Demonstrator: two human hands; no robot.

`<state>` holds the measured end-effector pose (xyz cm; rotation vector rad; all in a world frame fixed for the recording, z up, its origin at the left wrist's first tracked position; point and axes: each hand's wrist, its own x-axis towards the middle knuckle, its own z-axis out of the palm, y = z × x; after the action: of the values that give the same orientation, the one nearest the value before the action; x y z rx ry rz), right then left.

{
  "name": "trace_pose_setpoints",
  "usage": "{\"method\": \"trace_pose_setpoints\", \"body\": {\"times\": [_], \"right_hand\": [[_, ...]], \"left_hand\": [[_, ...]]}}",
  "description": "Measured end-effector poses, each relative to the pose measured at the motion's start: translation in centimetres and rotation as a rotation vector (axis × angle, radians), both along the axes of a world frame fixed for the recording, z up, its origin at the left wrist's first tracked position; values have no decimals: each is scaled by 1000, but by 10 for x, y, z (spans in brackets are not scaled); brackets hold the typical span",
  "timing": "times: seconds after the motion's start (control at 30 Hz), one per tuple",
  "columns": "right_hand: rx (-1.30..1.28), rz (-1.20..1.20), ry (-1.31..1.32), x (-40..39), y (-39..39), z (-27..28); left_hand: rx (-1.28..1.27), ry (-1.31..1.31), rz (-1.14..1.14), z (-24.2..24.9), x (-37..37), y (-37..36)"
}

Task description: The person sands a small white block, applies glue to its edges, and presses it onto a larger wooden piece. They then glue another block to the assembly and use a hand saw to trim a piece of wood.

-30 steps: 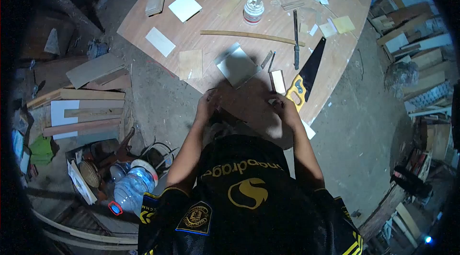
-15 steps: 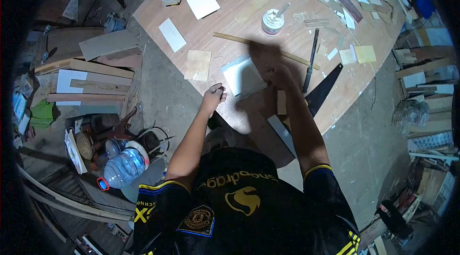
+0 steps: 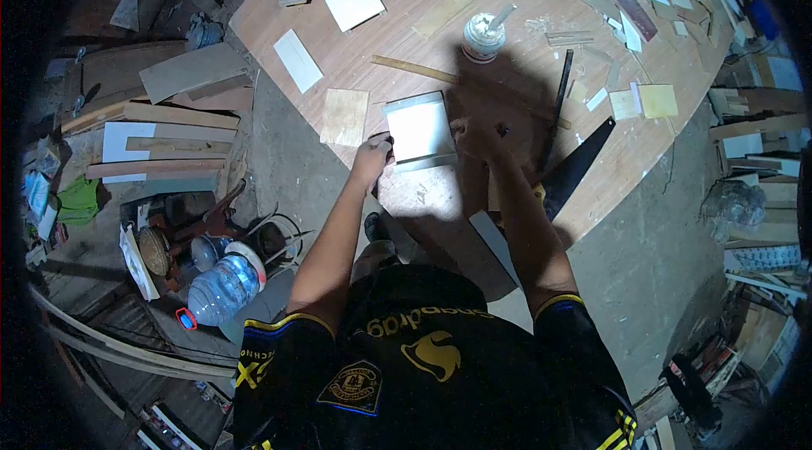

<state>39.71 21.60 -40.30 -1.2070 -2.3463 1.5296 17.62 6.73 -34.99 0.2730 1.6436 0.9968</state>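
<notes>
Near the plywood tabletop's front edge, we should steady the white square panel with our left hand pinching its left side while our right hand presses loosely curled fingers at its right edge.

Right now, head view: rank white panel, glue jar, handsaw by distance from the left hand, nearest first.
1. white panel: touching the left hand, just to its right.
2. glue jar: farther up the table, to the right.
3. handsaw: far right, beyond the right hand.
</notes>
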Motion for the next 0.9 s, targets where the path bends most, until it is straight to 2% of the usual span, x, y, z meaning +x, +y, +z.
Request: {"method": "trace_pose_setpoints", "body": {"times": [0.1, 0.2, 0.3, 0.4, 0.43, 0.5, 0.53, 0.6, 0.63, 0.67, 0.7, 0.73, 0.8, 0.9], "right_hand": [[10, 51, 26, -2, 1, 0], [-58, 61, -76, -10, -1, 37], [-149, 16, -91, -15, -3, 9], [-120, -51, -126, -18, -13, 31], [-111, -56, -130, -16, -16, 12], [-428, -340, 311, -10, -27, -46], [-419, -344, 309, -12, -25, -27], [-260, -268, 78, -20, -27, 30], [-254, -274, 79, -21, -29, 30], [-125, -288, 65, -17, -30, 25], [4, -301, 50, -13, -31, 21], [10, -311, 48, -10, -33, 25], [-81, -514, 179, -1, -47, 36], [-58, -605, 99, 7, -75, 110]], "left_hand": [[-57, 74, -29, 18, -1, 9], [-44, 58, -23, 10, -11, 10], [-53, 41, -26, 6, -18, 13], [-17, 52, -23, -8, -29, 16], [-8, 47, -28, -4, -30, 19], [-60, 82, -43, 11, -33, 25], [-32, 74, -36, 3, -39, 26], [13, 76, -63, -1, -47, 28], [53, 81, -86, -1, -52, 29], [59, 81, -94, -1, -58, 30], [107, 224, -164, -1, -64, 30], [154, 366, -234, -1, -70, 30], [191, 303, -181, 25, -71, 28], [200, 230, -118, 37, -74, 16]]}}
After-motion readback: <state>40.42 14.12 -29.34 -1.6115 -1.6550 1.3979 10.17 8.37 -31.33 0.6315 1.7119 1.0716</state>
